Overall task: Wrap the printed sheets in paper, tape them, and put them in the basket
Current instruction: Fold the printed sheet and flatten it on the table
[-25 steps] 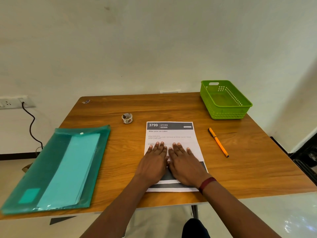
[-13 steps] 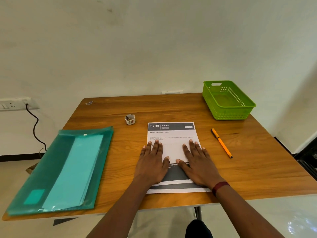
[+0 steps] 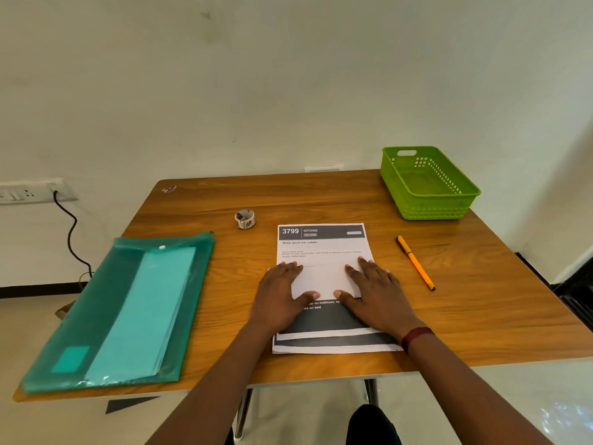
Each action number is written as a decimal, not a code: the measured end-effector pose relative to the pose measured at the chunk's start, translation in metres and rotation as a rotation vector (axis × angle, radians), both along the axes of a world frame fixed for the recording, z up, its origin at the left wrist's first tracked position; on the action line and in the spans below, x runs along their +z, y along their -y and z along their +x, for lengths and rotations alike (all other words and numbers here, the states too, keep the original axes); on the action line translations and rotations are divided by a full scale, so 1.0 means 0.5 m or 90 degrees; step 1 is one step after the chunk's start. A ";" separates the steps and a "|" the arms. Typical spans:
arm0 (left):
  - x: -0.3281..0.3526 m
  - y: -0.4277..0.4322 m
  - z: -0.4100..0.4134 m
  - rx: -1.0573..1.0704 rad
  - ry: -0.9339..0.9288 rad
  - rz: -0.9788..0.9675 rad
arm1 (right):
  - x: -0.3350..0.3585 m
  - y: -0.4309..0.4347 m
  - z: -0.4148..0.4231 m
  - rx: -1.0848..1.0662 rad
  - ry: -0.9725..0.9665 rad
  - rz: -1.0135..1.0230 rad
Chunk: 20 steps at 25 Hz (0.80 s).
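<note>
Pressing flat w/ both palms, left hand [image 3: 279, 293] and right hand [image 3: 375, 293] lie spread wide, fingers straight, on the printed sheets [image 3: 321, 245] near the front edge of the table [image 3: 481, 309]. Best to square the edges w/ light, even pressure, no creasing, before fetching wrap from the green folder [image 3: 128, 309], prob. where the paper is. Sheet count, small print, free end of the tape [image 3: 244, 218]: can't tell. Far right corner, well apart: the basket [image 3: 433, 210].

Folder [image 3: 122, 313] left of sheets [image 3: 324, 248], pen [image 3: 415, 262] right, basket [image 3: 428, 184] behind.
</note>
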<state>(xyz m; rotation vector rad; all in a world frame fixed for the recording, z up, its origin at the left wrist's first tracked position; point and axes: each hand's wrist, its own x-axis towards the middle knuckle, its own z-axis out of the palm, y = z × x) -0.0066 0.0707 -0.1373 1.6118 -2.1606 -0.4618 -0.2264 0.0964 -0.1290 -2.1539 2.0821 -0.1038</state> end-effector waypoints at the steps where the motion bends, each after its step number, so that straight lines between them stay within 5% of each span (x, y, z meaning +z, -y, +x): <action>1: 0.002 0.002 0.002 0.000 -0.009 0.008 | 0.011 0.006 -0.001 -0.007 -0.018 0.007; 13: 0.027 0.026 -0.015 -0.036 0.106 0.044 | 0.064 0.063 -0.004 0.049 -0.087 0.025; 20: 0.035 -0.008 -0.010 -0.054 0.127 -0.184 | 0.053 0.021 0.003 0.049 -0.046 -0.153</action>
